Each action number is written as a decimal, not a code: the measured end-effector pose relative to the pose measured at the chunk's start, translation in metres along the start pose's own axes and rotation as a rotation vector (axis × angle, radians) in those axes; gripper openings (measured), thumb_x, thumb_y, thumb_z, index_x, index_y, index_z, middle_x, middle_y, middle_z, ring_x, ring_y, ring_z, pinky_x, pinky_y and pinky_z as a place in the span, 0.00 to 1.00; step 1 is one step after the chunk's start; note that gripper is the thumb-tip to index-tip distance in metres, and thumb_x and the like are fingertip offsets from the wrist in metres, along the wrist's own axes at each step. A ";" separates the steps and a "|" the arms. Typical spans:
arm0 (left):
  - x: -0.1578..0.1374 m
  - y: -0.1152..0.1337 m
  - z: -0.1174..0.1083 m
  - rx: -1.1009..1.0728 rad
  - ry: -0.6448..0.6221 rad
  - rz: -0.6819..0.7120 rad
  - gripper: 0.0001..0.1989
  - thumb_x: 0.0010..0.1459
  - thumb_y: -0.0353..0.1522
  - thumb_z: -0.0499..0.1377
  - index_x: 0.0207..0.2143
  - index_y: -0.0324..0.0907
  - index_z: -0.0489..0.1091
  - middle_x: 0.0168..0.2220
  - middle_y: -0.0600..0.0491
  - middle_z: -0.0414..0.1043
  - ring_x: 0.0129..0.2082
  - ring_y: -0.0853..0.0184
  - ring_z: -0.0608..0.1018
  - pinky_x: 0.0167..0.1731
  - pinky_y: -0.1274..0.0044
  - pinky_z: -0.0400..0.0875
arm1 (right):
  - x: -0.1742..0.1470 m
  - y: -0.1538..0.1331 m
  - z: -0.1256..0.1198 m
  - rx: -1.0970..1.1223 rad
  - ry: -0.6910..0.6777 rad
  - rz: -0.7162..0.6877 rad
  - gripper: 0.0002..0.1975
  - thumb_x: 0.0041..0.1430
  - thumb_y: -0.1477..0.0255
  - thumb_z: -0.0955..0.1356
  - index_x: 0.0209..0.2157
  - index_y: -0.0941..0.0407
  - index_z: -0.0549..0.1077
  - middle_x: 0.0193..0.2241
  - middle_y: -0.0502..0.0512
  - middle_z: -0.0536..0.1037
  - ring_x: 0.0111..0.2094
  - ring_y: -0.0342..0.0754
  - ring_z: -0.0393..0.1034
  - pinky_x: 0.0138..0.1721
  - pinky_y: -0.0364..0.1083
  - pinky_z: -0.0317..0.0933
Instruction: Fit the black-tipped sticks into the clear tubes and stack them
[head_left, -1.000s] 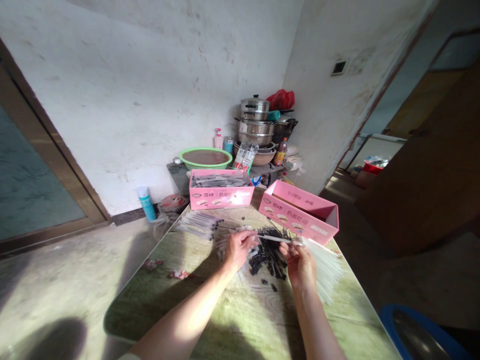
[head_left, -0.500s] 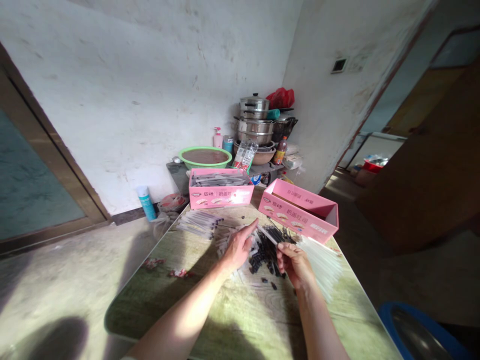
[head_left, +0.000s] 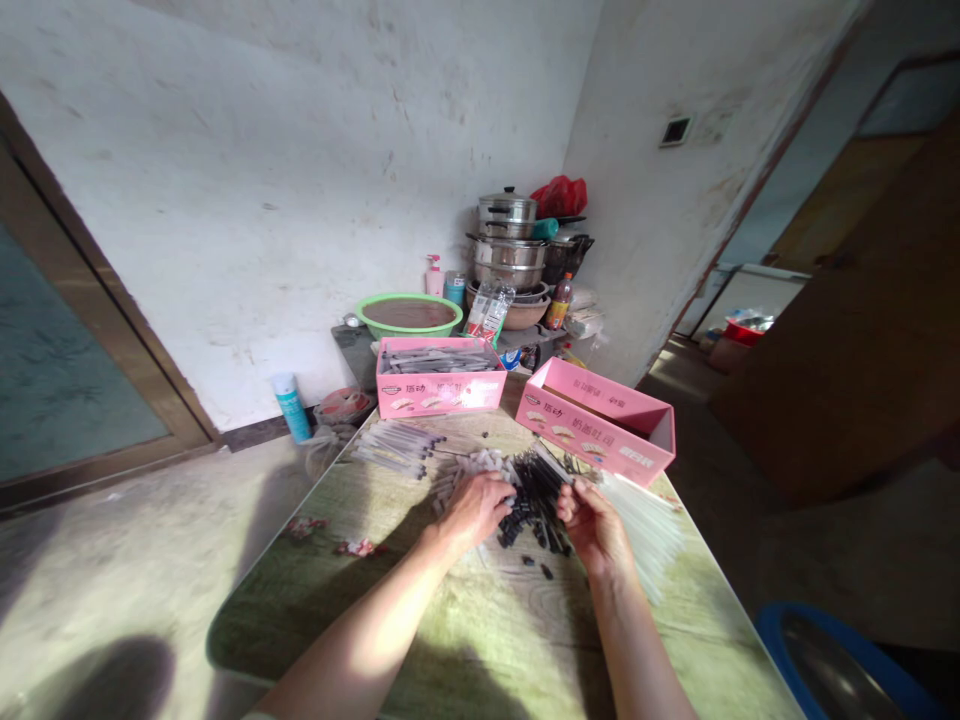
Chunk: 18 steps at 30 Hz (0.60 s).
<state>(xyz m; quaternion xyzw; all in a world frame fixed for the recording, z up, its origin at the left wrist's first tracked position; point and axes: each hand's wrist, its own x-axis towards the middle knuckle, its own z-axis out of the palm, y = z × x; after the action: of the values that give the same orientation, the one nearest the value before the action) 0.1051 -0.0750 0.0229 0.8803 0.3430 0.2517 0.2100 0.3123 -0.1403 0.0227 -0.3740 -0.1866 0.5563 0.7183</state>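
Observation:
Between the thumb and fingers of my right hand [head_left: 596,525] is a slim whitish pen barrel [head_left: 553,462], tilted up to the left. My left hand [head_left: 474,510] is closed, its fingertips down at a heap of small white pen parts [head_left: 480,464]; a small pale piece shows at the tips, too small to name. Black pen parts [head_left: 529,515], thin rods and short caps, lie heaped between my hands. Clear empty barrels [head_left: 645,530] are spread to the right of my right hand. A row of pens with dark ends [head_left: 394,447] rests at the left.
At the table's [head_left: 315,600] far side stand a pink box [head_left: 441,393] filled with pens and a second pink box [head_left: 592,425]. Behind them are a green basin [head_left: 411,328] and stacked pots [head_left: 510,250]. A blue-rimmed tub [head_left: 780,640] stands at lower right.
My left hand has drawn back from the barrel's tip, and its pointing index finger has curled down to the white parts. My right hand has shifted slightly right with the barrel.

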 end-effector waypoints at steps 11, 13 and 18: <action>-0.002 0.005 -0.003 0.091 -0.068 -0.011 0.06 0.58 0.25 0.62 0.37 0.43 0.76 0.38 0.50 0.76 0.39 0.61 0.78 0.41 0.74 0.69 | 0.002 0.002 -0.003 0.018 0.000 -0.024 0.11 0.43 0.76 0.80 0.30 0.58 0.80 0.24 0.53 0.82 0.22 0.45 0.77 0.24 0.41 0.74; -0.002 0.006 -0.004 0.069 -0.072 -0.016 0.07 0.58 0.24 0.62 0.37 0.43 0.76 0.37 0.50 0.77 0.40 0.62 0.78 0.42 0.74 0.69 | 0.003 0.002 -0.004 0.021 0.002 -0.023 0.11 0.42 0.76 0.80 0.30 0.58 0.80 0.24 0.54 0.83 0.23 0.45 0.78 0.24 0.41 0.74; -0.001 0.007 -0.008 0.028 -0.040 -0.019 0.10 0.59 0.23 0.59 0.39 0.44 0.77 0.39 0.51 0.77 0.42 0.63 0.78 0.45 0.74 0.70 | 0.004 0.002 -0.005 0.031 0.022 -0.018 0.12 0.42 0.78 0.80 0.32 0.59 0.81 0.25 0.56 0.83 0.24 0.46 0.79 0.25 0.41 0.75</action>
<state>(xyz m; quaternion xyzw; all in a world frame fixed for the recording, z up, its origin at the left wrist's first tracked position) 0.1032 -0.0788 0.0324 0.8848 0.3505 0.2271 0.2069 0.3160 -0.1377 0.0168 -0.3672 -0.1736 0.5486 0.7308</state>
